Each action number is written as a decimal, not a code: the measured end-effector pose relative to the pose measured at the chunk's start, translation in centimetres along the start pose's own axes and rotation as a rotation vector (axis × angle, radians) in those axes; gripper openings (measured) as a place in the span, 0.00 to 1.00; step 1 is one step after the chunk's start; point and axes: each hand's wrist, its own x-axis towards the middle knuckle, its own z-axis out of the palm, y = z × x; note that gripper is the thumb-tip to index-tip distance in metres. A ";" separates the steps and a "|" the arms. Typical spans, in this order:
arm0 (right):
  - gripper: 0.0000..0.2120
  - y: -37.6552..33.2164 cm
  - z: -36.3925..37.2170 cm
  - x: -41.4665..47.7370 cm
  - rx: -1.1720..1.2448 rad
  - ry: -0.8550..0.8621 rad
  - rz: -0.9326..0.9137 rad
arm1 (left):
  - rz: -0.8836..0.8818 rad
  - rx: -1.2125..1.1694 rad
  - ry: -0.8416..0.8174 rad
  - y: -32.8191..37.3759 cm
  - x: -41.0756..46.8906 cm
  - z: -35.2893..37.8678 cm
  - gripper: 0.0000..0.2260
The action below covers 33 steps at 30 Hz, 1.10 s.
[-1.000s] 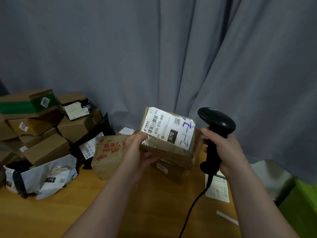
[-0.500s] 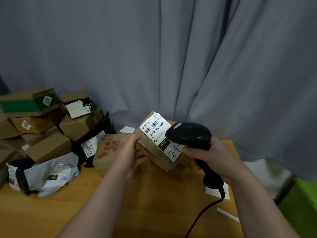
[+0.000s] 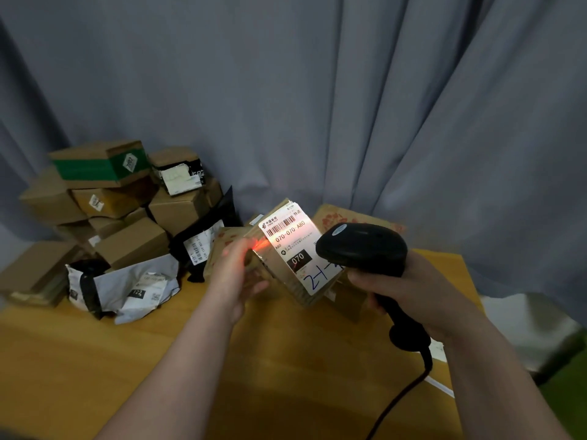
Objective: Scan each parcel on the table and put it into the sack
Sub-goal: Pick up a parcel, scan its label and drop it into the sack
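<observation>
My left hand (image 3: 234, 277) grips a small brown cardboard parcel (image 3: 287, 265) by its left side, held tilted above the wooden table (image 3: 95, 360). Its white label with a barcode and blue handwriting faces up. My right hand (image 3: 409, 290) grips the handle of a black corded barcode scanner (image 3: 362, 246), whose head hangs just right of the label and covers its right edge. A red scan beam glows across the label's upper left and my left fingers. White sack material (image 3: 524, 325) shows at the right, beyond the table edge.
Several brown boxes (image 3: 133, 242) are stacked at the back left, with a black mailer (image 3: 203, 239) and a grey-white mailer (image 3: 136, 284) in front. More boxes (image 3: 346, 214) lie behind the held parcel. A grey curtain hangs behind. A green object (image 3: 568, 389) sits at the lower right.
The scanner swung from upright beside the parcel down over its label, and its red beam now lights the label. The parcel tilted and lowered slightly in my left hand.
</observation>
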 end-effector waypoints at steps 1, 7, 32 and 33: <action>0.06 0.0 0.4 0.0 0.004 -0.008 0.001 | 0.000 0.004 0.011 -0.1 0.1 -0.7 0.14; 0.11 -1.4 3.4 0.0 0.040 -0.039 -0.021 | 0.008 0.011 0.005 0.2 0.5 -5.5 0.14; 0.08 -6.8 41.9 -2.1 0.007 -0.441 0.112 | 0.150 -0.032 0.649 1.9 -11.3 -47.5 0.30; 0.08 -6.7 43.4 -2.3 -0.003 -0.460 0.126 | 0.156 0.005 0.688 1.6 -12.0 -49.1 0.34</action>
